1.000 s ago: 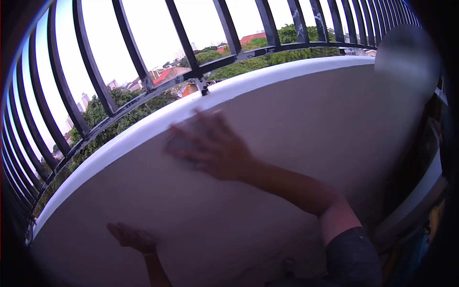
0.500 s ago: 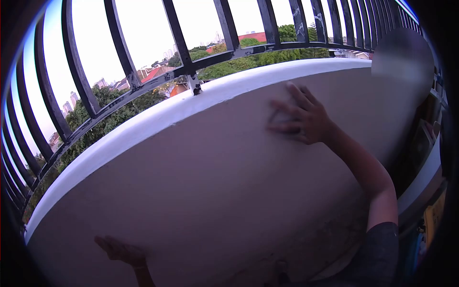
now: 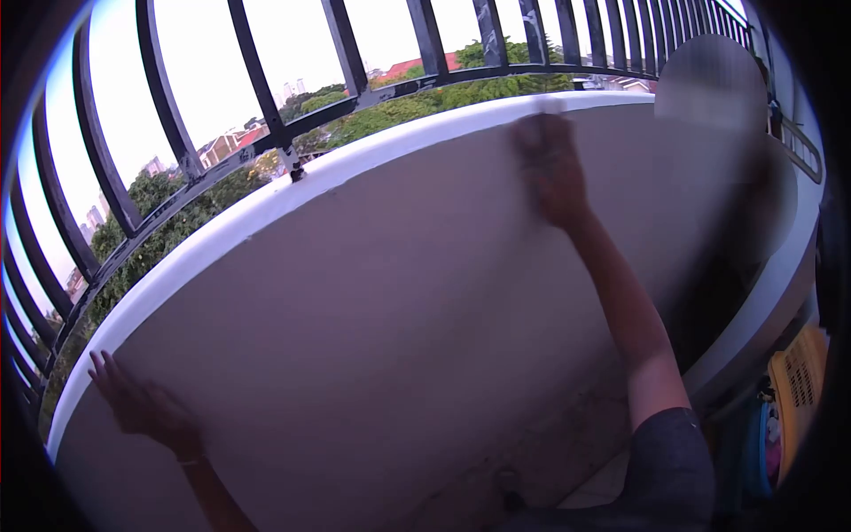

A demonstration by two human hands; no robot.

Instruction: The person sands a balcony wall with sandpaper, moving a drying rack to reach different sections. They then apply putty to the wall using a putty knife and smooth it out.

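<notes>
My left hand (image 3: 149,406) is at the lower left, its fingers spread near the white ledge (image 3: 232,223) of the low wall, with nothing visible in it. Higher up, right of centre, my right hand (image 3: 550,168) is raised before the plain wall face (image 3: 355,293), its fingertips reaching the ledge. Motion smears its fingers, and no held object can be made out. Whether either palm touches the wall is unclear.
Dark metal railing bars (image 3: 257,71) rise above the ledge, with trees and roofs beyond. A blurred person (image 3: 712,89) is at the upper right. A yellow basket (image 3: 800,377) and a blue container (image 3: 756,448) stand at the lower right.
My left hand has risen toward the ledge and its fingers have spread. My right hand has moved up to the ledge. The view has shifted right, showing more of the basket.
</notes>
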